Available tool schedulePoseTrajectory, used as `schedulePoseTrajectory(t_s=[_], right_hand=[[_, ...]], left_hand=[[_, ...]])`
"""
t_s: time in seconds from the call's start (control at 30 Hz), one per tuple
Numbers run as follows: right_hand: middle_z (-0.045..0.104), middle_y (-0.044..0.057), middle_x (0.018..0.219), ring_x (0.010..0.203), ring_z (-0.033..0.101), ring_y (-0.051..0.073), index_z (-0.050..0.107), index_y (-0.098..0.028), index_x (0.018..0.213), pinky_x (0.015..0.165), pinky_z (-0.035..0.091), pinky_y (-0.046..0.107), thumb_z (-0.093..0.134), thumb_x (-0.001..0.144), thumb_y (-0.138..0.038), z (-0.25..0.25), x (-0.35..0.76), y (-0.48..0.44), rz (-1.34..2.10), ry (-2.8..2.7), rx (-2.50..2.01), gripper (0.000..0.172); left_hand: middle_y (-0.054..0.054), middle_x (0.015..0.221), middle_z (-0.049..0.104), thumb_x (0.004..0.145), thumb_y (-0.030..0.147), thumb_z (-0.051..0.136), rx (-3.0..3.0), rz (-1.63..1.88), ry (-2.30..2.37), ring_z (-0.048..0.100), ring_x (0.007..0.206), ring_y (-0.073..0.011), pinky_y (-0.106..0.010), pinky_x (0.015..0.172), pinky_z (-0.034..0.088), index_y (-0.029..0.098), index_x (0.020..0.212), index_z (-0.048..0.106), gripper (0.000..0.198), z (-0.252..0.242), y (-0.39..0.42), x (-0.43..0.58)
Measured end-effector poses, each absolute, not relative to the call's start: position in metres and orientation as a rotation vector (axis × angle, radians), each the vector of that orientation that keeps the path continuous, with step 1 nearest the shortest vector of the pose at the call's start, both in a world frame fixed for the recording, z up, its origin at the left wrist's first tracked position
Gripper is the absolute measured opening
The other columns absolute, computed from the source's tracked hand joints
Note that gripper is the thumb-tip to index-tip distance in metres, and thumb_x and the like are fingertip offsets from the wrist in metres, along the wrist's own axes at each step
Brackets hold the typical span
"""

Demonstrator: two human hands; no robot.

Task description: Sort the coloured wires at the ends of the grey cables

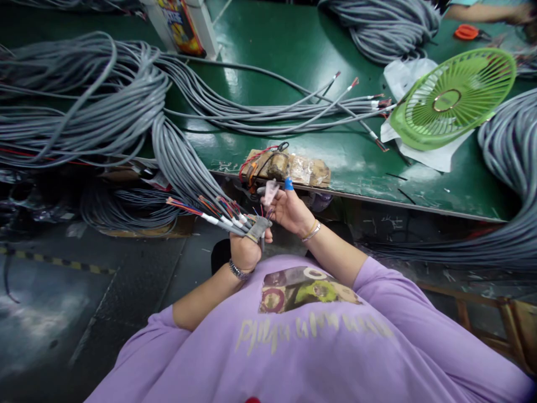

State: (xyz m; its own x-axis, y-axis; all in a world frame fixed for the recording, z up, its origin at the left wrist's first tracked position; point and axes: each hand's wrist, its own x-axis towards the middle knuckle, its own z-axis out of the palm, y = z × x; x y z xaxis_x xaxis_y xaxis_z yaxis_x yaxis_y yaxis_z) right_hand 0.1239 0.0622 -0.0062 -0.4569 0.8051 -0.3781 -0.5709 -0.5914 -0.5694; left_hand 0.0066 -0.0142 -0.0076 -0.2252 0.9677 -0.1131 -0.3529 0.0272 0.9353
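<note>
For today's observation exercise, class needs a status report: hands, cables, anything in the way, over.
Left hand shut on grey cable bundle. Right hand at its coloured wire tips, grip unclear. Wooden block close beyond the right hand.

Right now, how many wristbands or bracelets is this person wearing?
2: a watch on the wrist of the left hand, which grips the cable bundle, and a thin bangle on the wrist of the right hand. Nothing else shows; the undersides are hidden.

Grey cables (84, 106), green table (293, 45), lime-green fan (453, 98), lilac shirt (314, 347).
</note>
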Motion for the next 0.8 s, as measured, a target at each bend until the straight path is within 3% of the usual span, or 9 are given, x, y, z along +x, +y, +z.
schedulePoseTrajectory(t_s=[0.17,0.43,0.57,0.8], right_hand=[[0.061,-0.002,0.069,0.056,0.046,0.008,0.065,-0.017,0.083,0.051,0.039,0.019,0.067,0.083,-0.043,-0.005,0.123,0.063,1.958,-0.581,-0.811,0.026],[0.061,0.001,0.068,0.057,0.050,0.009,0.067,-0.018,0.085,0.052,0.041,0.020,0.056,0.082,-0.069,-0.017,0.114,0.063,1.824,-0.655,-0.913,0.053],[0.061,0.001,0.067,0.057,0.051,0.011,0.065,-0.018,0.086,0.055,0.045,0.023,0.056,0.080,-0.072,-0.013,0.111,0.066,1.980,-0.526,-0.847,0.054],[0.060,-0.001,0.062,0.055,0.050,0.010,0.062,-0.019,0.081,0.056,0.045,0.022,0.058,0.082,-0.068,-0.004,0.107,0.066,1.941,-0.415,-0.881,0.050]], left_hand=[[0.002,0.049,0.060,0.069,0.040,0.076,0.760,1.489,1.178,0.054,0.040,-0.0086,-0.019,0.039,0.047,0.016,0.064,0.066,0.026,-0.006,-0.010,0.008],[0.002,0.050,0.062,0.068,0.037,0.077,0.702,1.487,1.179,0.055,0.040,-0.0089,-0.019,0.039,0.048,0.016,0.065,0.067,0.024,-0.006,-0.008,0.008],[0.002,0.051,0.062,0.066,0.038,0.078,0.690,1.487,1.167,0.056,0.041,-0.0094,-0.019,0.039,0.048,0.015,0.066,0.066,0.025,-0.009,-0.008,0.008],[0.003,0.050,0.061,0.067,0.037,0.078,0.668,1.482,1.169,0.055,0.040,-0.0085,-0.018,0.038,0.047,0.016,0.066,0.064,0.025,-0.010,-0.005,0.008]])
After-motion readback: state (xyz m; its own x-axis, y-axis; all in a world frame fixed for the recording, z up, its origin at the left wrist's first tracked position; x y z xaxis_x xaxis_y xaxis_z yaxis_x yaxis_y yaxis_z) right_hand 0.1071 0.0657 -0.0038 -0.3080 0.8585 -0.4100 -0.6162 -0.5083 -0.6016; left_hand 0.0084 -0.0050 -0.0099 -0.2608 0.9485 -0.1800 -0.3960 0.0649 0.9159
